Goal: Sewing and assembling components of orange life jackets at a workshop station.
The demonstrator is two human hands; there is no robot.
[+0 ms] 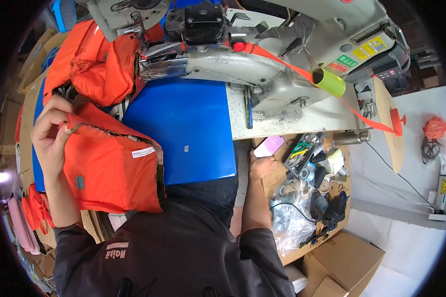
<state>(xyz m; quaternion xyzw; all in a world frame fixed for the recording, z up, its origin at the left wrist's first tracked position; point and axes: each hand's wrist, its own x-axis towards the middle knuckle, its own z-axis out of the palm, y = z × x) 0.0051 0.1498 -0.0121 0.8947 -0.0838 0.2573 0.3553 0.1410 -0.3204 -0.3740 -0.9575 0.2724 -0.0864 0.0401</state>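
Nearest is the person's dark shirt (178,247), with a pale print (116,251) of lettering and a bar. Just beyond it, the orange fabric (109,178) lies at the left, partly over a blue board (198,123); it bears a grey-green patch (80,182) and, near its dark-edged opening, a white label (143,152) with small dark print. The left hand (54,131) has its grip clamped on the fabric's upper left edge, thumb against fingers. The right hand (264,167) touches the lower end of a phone (269,146) with a pink screen; whether its grip is closed on it I cannot tell. Beside it, a cluttered tray (270,185) holds a clear plastic bag (290,222). Farther off, more orange cloth (104,74) is bunched beside a sewing machine (223,67) on a white tabletop (238,126). The machine's body carries yellow (369,48), green (346,61) and red stickers (338,68) with print; at far right is a yellow warning triangle (444,187).
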